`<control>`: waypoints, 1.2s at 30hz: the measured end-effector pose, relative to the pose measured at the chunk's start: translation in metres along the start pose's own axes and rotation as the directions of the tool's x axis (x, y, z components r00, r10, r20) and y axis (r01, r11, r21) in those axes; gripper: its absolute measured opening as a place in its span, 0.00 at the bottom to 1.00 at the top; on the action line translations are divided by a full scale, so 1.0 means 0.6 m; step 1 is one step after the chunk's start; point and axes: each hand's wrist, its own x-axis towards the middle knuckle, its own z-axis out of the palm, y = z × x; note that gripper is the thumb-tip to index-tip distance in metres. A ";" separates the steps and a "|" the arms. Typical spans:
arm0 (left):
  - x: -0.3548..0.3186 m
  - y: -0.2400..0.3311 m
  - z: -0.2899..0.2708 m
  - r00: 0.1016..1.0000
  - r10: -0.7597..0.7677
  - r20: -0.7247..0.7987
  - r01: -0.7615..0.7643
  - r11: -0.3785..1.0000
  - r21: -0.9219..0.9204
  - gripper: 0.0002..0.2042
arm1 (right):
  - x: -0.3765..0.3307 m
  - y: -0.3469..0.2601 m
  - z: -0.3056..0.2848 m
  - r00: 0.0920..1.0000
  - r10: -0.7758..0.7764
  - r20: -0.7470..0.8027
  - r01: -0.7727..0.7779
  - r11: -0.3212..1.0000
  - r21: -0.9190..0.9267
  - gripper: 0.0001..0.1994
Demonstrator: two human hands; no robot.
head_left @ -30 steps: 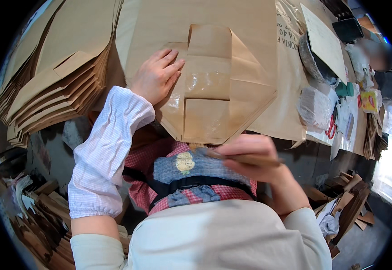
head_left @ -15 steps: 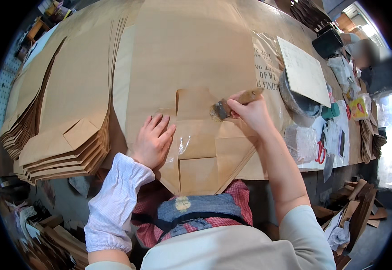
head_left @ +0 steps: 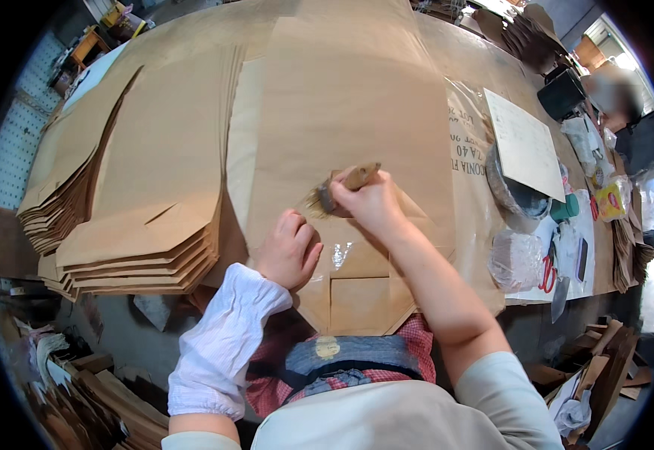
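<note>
A large brown paper bag [head_left: 349, 112] lies flat before me, its folded end towards my body. My right hand [head_left: 372, 206] is closed round the wooden handle of a broad paste brush [head_left: 325, 196]. The bristles point left and meet the paper near the upper edge of the folded end. Just left of the brush, my left hand [head_left: 289, 247] has its fingers curled at the edge of the bag's left flap and seems to pinch it. Its fingertips are partly hidden. Shiny wet streaks [head_left: 340, 255] show on the fold below the brush.
Stacked paper bags [head_left: 147, 225] lie on the left. To the right are a board [head_left: 522, 142] over a round basin [head_left: 503, 180], a clear plastic-wrapped block [head_left: 516, 261], red-handled scissors [head_left: 548, 274] and a knife [head_left: 559, 298]. A person [head_left: 616, 90] is at the far right.
My right hand has carried the brush left across the bag towards my left hand. The left hand has gone from flat with spread fingers to curled at the flap. The whole view has shifted slightly.
</note>
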 end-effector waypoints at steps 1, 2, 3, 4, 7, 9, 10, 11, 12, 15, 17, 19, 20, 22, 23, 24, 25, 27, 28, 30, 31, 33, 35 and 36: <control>0.001 -0.002 -0.004 1.000 0.012 0.002 -0.012 1.000 0.011 0.15 | 0.014 0.003 0.001 0.999 -0.003 -0.045 0.001 0.999 -0.032 0.08; -0.001 -0.005 -0.006 1.000 0.011 -0.002 -0.011 1.000 0.009 0.15 | 0.018 0.004 -0.005 0.997 -0.052 -0.058 0.046 0.993 -0.106 0.07; -0.004 -0.007 -0.005 1.000 0.014 -0.004 -0.014 1.000 0.005 0.15 | 0.020 0.005 -0.014 0.992 -0.102 -0.071 0.088 0.980 -0.181 0.07; 0.001 -0.007 -0.005 1.000 0.022 -0.013 -0.022 1.000 -0.001 0.15 | 0.025 -0.002 -0.030 0.984 -0.158 -0.084 0.131 0.956 -0.262 0.07; 0.001 -0.005 -0.013 1.000 -0.021 -0.006 0.021 1.000 0.017 0.13 | -0.065 -0.085 -0.094 0.933 -0.351 -0.073 0.322 0.910 -0.263 0.10; 0.002 0.002 0.002 0.999 -0.046 0.015 0.047 0.999 -0.012 0.13 | -0.131 -0.061 -0.170 0.913 -0.407 0.024 0.379 0.827 -0.415 0.12; 0.002 0.001 0.006 0.998 -0.058 0.026 0.059 0.998 -0.028 0.13 | -0.156 -0.053 -0.216 0.906 -0.418 0.069 0.394 0.772 -0.499 0.12; 0.002 0.007 0.003 0.999 -0.043 0.010 0.043 0.999 0.013 0.13 | -0.172 -0.043 -0.262 0.884 -0.467 0.002 0.368 0.693 -0.621 0.14; 0.000 0.011 -0.001 1.000 -0.029 -0.008 0.029 0.998 0.055 0.13 | -0.186 -0.024 -0.306 0.853 -0.520 -0.051 0.324 0.602 -0.730 0.16; -0.004 0.013 0.012 0.999 -0.027 -0.021 0.028 0.998 0.063 0.12 | -0.232 0.042 -0.458 0.830 -0.557 0.015 0.223 0.306 -0.926 0.20; -0.008 0.011 0.008 1.000 -0.008 -0.018 0.010 0.994 0.107 0.11 | -0.256 0.057 -0.510 0.859 -0.498 0.120 0.236 0.175 -0.956 0.21; 0.001 0.000 0.000 0.997 -0.031 0.067 0.025 0.996 0.080 0.10 | -0.266 0.058 -0.506 0.878 -0.419 0.233 0.296 0.092 -0.951 0.22; 0.005 -0.009 -0.012 0.993 -0.056 0.108 0.048 0.996 0.078 0.10 | -0.262 0.047 -0.482 0.891 -0.404 0.208 0.286 0.143 -0.948 0.21; 0.044 0.004 -0.033 0.967 -0.182 0.178 0.166 0.981 0.101 0.11 | -0.251 0.020 -0.412 0.919 -0.357 0.165 0.272 0.272 -0.923 0.18; 0.071 0.011 -0.038 0.940 -0.297 0.167 0.303 0.953 -0.009 0.17 | -0.236 0.013 -0.370 0.948 -0.275 0.163 0.291 0.532 -0.795 0.12; 0.085 -0.013 -0.029 0.943 -0.324 0.072 0.320 0.946 0.057 0.27 | -0.206 0.033 -0.312 0.924 -0.364 0.118 0.321 0.568 -0.758 0.10; 0.114 -0.013 -0.040 0.855 -0.476 0.207 0.493 0.870 -0.034 0.33 | -0.171 0.063 -0.255 0.897 -0.438 0.054 0.335 0.596 -0.729 0.08; 0.140 -0.045 -0.055 0.729 -0.554 0.403 0.620 0.783 -0.045 0.32 | -0.112 0.077 -0.209 0.953 -0.304 0.001 0.233 0.728 -0.645 0.07; 0.140 -0.063 -0.061 0.765 -0.489 0.420 0.525 0.850 0.033 0.24 | -0.069 0.076 -0.206 0.996 -0.089 0.029 0.089 0.802 -0.591 0.08; 0.145 -0.072 -0.062 0.673 -0.431 0.602 0.358 0.901 0.245 0.14 | -0.029 0.072 -0.216 0.967 0.171 0.190 -0.037 0.830 -0.557 0.09; 0.137 -0.065 -0.061 0.726 -0.393 0.564 0.282 0.919 0.277 0.12 | -0.023 0.058 -0.229 0.929 0.202 0.310 0.005 0.831 -0.557 0.10; 0.107 -0.036 -0.055 0.821 -0.286 0.494 0.121 0.933 0.339 0.09 | -0.046 0.060 -0.235 0.908 0.094 0.408 0.187 0.780 -0.597 0.09; 0.067 -0.022 -0.046 0.940 -0.107 0.325 -0.011 0.939 0.342 0.07 | -0.087 0.077 -0.220 0.864 -0.256 0.435 0.502 0.513 -0.696 0.06; 0.047 -0.015 -0.042 0.972 -0.008 0.233 -0.077 0.933 0.352 0.06 | -0.105 0.085 -0.214 0.783 -0.412 0.466 0.605 0.327 -0.726 0.05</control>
